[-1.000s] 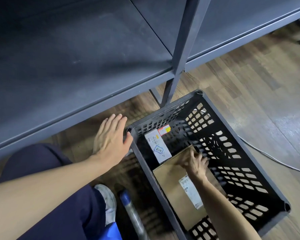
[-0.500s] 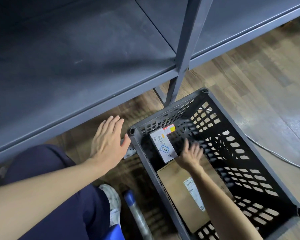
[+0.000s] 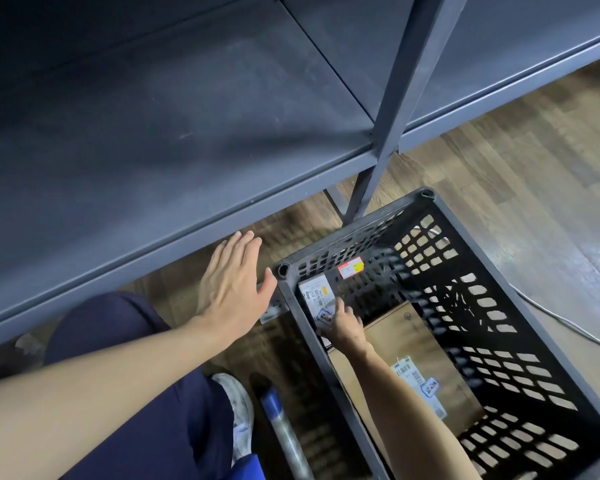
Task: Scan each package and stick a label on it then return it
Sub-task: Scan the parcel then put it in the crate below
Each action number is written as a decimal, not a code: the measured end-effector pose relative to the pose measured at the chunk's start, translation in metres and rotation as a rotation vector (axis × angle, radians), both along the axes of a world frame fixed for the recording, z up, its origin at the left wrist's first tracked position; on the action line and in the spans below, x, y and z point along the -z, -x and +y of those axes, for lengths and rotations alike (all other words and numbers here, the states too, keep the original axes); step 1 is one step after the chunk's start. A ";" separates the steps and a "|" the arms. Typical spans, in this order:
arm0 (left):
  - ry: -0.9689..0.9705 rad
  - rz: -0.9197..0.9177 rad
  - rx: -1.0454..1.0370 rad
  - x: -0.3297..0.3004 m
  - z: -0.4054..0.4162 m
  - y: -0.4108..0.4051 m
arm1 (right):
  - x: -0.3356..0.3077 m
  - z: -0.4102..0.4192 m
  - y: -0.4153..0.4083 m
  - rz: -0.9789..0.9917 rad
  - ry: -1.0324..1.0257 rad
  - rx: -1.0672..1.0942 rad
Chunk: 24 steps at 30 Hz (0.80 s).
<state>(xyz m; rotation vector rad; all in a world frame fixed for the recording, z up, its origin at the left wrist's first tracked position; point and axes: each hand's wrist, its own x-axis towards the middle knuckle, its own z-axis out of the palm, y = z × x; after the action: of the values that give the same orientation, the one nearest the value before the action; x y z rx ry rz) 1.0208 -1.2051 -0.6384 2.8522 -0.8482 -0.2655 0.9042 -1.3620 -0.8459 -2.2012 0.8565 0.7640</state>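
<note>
A black perforated crate [image 3: 520, 299] stands on the floor. Inside it lies a flat brown cardboard package [image 3: 406, 344] bearing a white shipping label [image 3: 418, 384]. A smaller white labelled package [image 3: 314, 294] leans against the crate's far left wall. My right hand [image 3: 343, 323] reaches down into the crate and touches the lower end of that white package; whether it grips it is unclear. My left hand [image 3: 232, 285] hovers flat outside the crate, its thumb at the crate's near left corner, holding nothing.
A dark grey metal shelf [image 3: 153, 133] with an upright post [image 3: 395, 98] overhangs the crate. A red and yellow sticker [image 3: 350, 266] is on the crate wall. A metal tube with blue tape [image 3: 281, 434] lies by my shoe [image 3: 238, 414]. A cable [image 3: 568, 320] runs along the wooden floor at the right.
My right hand left the far edge of the brown package and moved left to the white package. The camera shifted slightly; my left hand stayed beside the crate corner.
</note>
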 end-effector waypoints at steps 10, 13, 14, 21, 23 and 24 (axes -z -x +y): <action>-0.019 0.003 0.036 -0.016 0.006 0.008 | -0.045 0.003 0.009 -0.034 0.031 0.071; -0.001 -0.013 0.047 -0.032 0.008 0.009 | -0.072 0.005 0.015 -0.116 0.108 0.100; 0.001 -0.019 0.051 -0.038 0.009 0.010 | -0.083 0.007 0.017 -0.139 0.132 0.090; 0.000 -0.043 0.076 -0.090 0.028 0.019 | -0.184 0.025 0.002 -0.432 0.350 0.066; 0.008 -0.043 0.089 -0.108 0.035 0.021 | -0.227 0.027 -0.009 -0.559 0.402 0.096; 0.017 -0.037 0.093 -0.119 0.039 0.022 | -0.250 0.028 -0.014 -0.592 0.429 0.100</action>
<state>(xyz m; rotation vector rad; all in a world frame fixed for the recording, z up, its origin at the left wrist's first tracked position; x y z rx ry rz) 0.9990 -1.1660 -0.5197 2.8146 -0.9871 -0.2156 0.9186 -1.3343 -0.5964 -2.5212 0.8586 -0.1515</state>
